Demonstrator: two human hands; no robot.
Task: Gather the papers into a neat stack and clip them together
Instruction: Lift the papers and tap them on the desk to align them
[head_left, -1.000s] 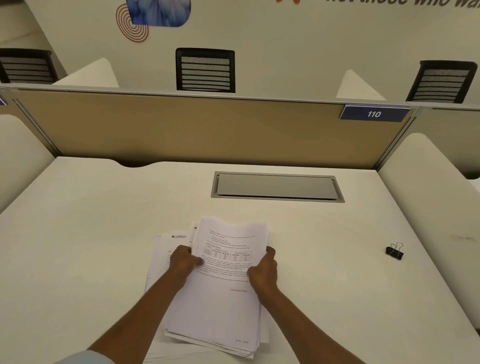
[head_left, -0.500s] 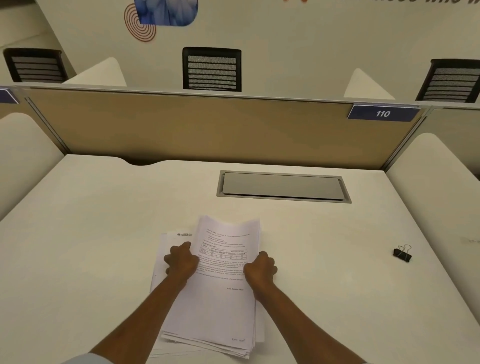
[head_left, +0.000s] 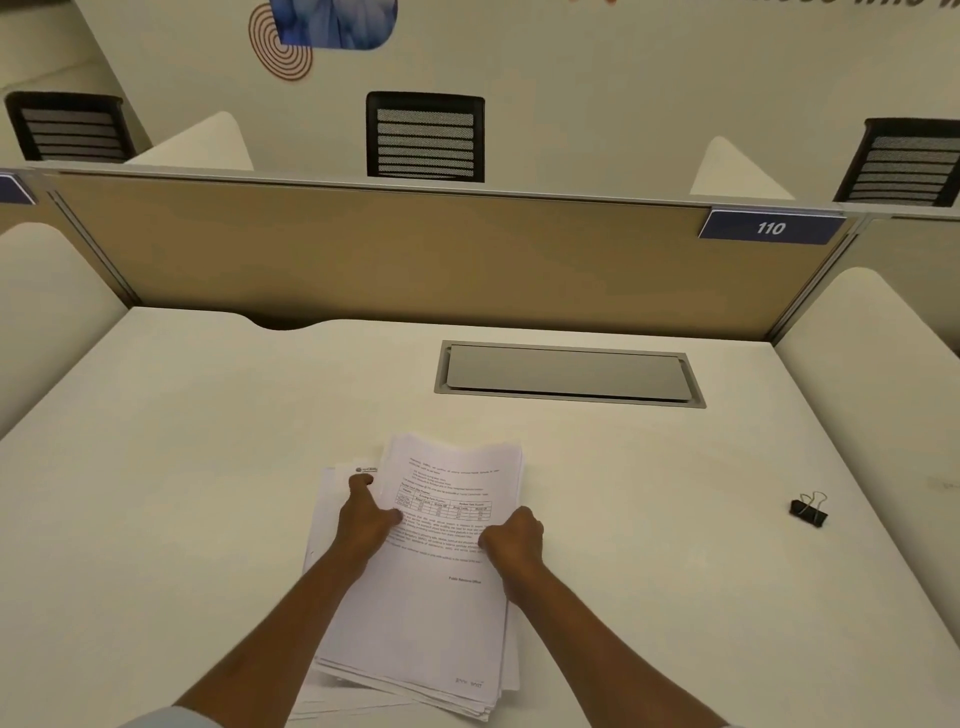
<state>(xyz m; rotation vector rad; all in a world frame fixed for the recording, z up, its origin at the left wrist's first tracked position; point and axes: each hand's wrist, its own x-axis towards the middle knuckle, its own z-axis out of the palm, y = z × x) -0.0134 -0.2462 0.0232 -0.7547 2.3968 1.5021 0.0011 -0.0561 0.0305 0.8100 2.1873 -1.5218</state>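
Since a second ago the top bundle of papers (head_left: 441, 561) has slid into closer line with the sheets beneath; squaring continues, clipping not begun. Left hand (head_left: 363, 519) and right hand (head_left: 511, 540) curl closed on the bundle's side edges. Left sheets still protrude. Binder clip (head_left: 808, 510) sits well apart on the desk (head_left: 182, 467).

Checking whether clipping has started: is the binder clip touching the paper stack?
Apart. The head view shows the binder clip alone on the desk, bare surface between it and the paper stack.
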